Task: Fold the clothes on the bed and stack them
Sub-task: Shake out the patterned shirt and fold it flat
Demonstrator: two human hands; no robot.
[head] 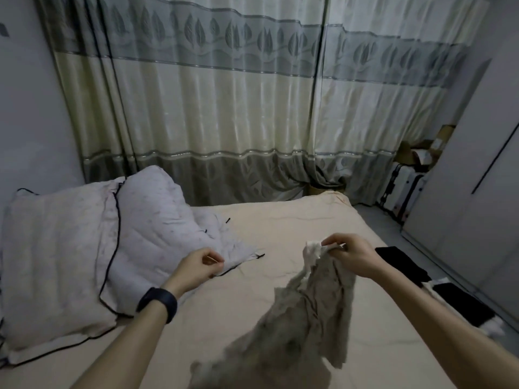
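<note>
At far left, two pale pillows [64, 262] lie on the bed [280, 220]. Left hand [200, 265], wristband [158, 303] on its wrist, hovers with fingers curled, nothing visibly held. Right hand [348, 255] pinches the top edge of a grey garment [309, 318] hanging above the sheet. Dark clothes [401, 262] lie at the bed's right edge.

Right hand [348, 255] raised over the bed [280, 220], fingers [330, 244] pinching the pale top edge of a grey mottled garment [309, 318]. The cloth hangs crumpled toward the near side. Left hand [200, 263], black wristband [158, 303] on the wrist, is curled in; whether it holds anything is unclear. Pillows [56, 262] at left. Dark folded clothes [401, 262] at the bed's right edge. Curtain [224, 108] far.
</note>
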